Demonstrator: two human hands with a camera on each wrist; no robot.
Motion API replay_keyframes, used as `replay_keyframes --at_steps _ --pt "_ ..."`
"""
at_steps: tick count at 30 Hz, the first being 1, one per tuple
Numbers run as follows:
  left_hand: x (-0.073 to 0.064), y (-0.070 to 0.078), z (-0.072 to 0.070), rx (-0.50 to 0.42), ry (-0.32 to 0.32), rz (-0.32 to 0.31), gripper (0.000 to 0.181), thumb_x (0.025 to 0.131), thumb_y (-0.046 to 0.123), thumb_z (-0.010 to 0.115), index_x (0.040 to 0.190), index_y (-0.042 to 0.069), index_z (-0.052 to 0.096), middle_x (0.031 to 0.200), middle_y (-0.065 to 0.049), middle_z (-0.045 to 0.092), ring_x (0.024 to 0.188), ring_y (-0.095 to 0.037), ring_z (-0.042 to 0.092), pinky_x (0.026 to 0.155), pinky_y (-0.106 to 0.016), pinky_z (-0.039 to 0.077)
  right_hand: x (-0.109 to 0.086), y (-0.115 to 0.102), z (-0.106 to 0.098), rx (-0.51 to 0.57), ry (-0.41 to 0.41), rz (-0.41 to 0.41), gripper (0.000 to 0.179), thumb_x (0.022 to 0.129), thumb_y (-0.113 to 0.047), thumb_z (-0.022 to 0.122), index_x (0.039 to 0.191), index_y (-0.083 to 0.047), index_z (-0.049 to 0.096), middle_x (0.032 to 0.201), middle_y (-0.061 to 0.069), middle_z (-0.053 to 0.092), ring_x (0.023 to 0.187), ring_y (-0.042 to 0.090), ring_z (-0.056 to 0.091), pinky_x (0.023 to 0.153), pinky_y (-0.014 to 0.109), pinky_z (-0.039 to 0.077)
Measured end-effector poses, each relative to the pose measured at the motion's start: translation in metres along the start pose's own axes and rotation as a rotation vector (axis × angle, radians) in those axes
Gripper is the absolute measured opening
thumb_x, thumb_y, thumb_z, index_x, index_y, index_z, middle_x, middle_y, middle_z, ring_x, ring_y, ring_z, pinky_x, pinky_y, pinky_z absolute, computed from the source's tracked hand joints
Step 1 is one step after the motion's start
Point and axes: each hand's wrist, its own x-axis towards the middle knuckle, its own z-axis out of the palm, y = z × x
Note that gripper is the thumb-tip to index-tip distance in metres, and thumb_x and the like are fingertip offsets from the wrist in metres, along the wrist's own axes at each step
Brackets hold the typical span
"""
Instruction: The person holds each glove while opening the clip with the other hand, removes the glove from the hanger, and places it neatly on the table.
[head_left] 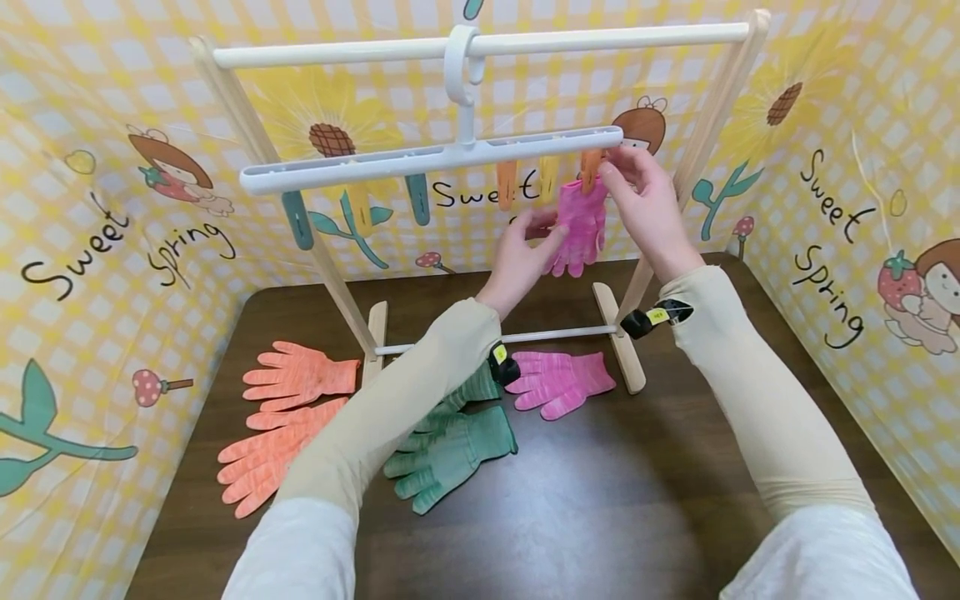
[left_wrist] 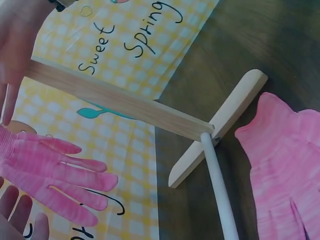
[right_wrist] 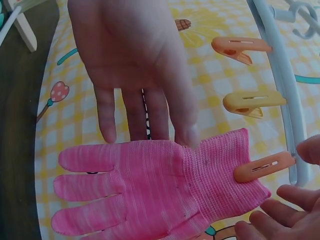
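A pink glove (head_left: 581, 225) hangs fingers down from the orange clip (right_wrist: 265, 166) at the right end of the pale grey hanger (head_left: 360, 167). The clip bites the cuff. My left hand (head_left: 528, 254) is beside the glove's left edge, and in the right wrist view its straight fingers reach to that edge. My right hand (head_left: 648, 204) is close by the clip and cuff on the other side. In the right wrist view its thumb and fingers (right_wrist: 270, 222) are spread apart around the clip's upper end, with nothing pinched between them.
The hanger hooks over a rack's white top bar (head_left: 615, 39). More clips hang along it: teal (head_left: 297, 221), yellow (head_left: 360, 208) and orange (head_left: 506, 185). On the dark table lie orange gloves (head_left: 300, 375), green gloves (head_left: 453, 458) and another pink glove (head_left: 562, 383). Patterned cloth walls surround the table.
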Motion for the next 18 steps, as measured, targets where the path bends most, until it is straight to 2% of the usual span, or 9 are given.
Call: replay_keyframes --at_steps 6,10,18 --pt "0.01 0.005 0.005 -0.047 -0.023 -0.031 0.041 0.102 0.023 0.068 0.135 0.0 0.063 0.124 -0.013 0.07 0.109 -0.021 0.066 0.094 -0.025 0.052 0.008 0.002 0.005 0.095 -0.047 0.026 0.048 0.107 -0.026 0.059 0.151 -0.01 0.051 0.152 0.009 0.054 0.141 0.016 0.048 0.117 0.035 0.035" --pt "0.014 0.008 0.009 -0.021 -0.025 -0.034 0.04 0.103 0.024 0.066 0.135 -0.001 0.064 0.119 -0.014 0.07 0.106 -0.02 0.066 0.092 -0.023 0.051 0.014 0.006 0.007 0.12 -0.046 0.023 0.045 0.108 -0.025 0.058 0.15 -0.01 0.052 0.146 0.011 0.057 0.136 0.015 0.05 0.113 0.034 0.038" --pt "0.018 0.011 0.014 0.022 -0.086 0.028 0.03 0.104 0.017 0.062 0.124 -0.005 0.069 0.106 -0.016 0.072 0.093 -0.02 0.065 0.083 -0.024 0.052 0.018 0.009 0.009 0.128 -0.044 0.036 0.042 0.109 -0.024 0.055 0.146 -0.006 0.055 0.147 0.015 0.059 0.135 0.015 0.052 0.114 0.027 0.036"
